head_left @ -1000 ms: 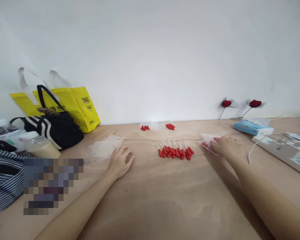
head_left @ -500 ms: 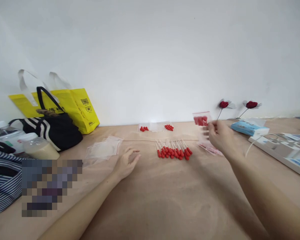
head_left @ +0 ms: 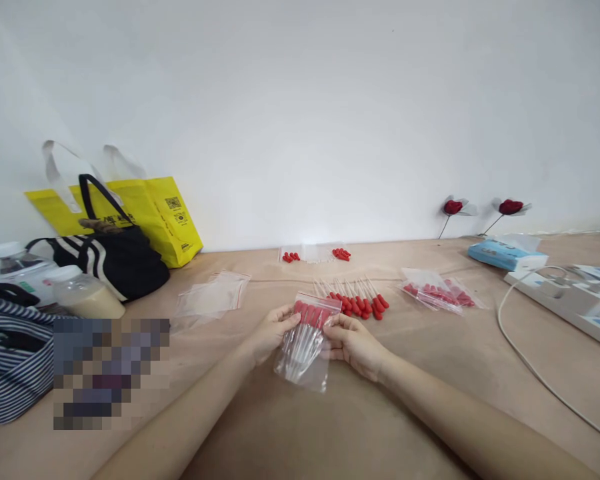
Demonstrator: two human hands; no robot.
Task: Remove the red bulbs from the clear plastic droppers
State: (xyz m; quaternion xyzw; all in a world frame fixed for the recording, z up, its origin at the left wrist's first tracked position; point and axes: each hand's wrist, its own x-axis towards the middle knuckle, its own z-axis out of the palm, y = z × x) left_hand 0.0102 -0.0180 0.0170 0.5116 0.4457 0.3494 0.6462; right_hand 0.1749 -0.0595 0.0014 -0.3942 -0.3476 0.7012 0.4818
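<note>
I hold a small clear zip bag of red-tipped droppers (head_left: 305,340) between both hands, over the middle of the brown table (head_left: 330,427). My left hand (head_left: 270,332) pinches its upper left edge and my right hand (head_left: 353,343) grips its upper right edge. Just behind the bag lies a loose row of red-tipped droppers (head_left: 363,300). A pile of filled bags (head_left: 437,292) rests to the right. Empty clear bags (head_left: 213,293) lie to the left.
Two small heaps of red bulbs (head_left: 314,254) sit by the wall. At the left stand a yellow tote (head_left: 150,207), a black striped bag (head_left: 107,257), a jar (head_left: 83,293) and striped cloth (head_left: 10,360). A blue pack (head_left: 505,253), a power strip (head_left: 565,293) and its white cable (head_left: 530,363) lie right.
My right hand lifted one filled bag off the right pile and carried it to the middle. My left hand left the table and took hold of the bag's other edge.
</note>
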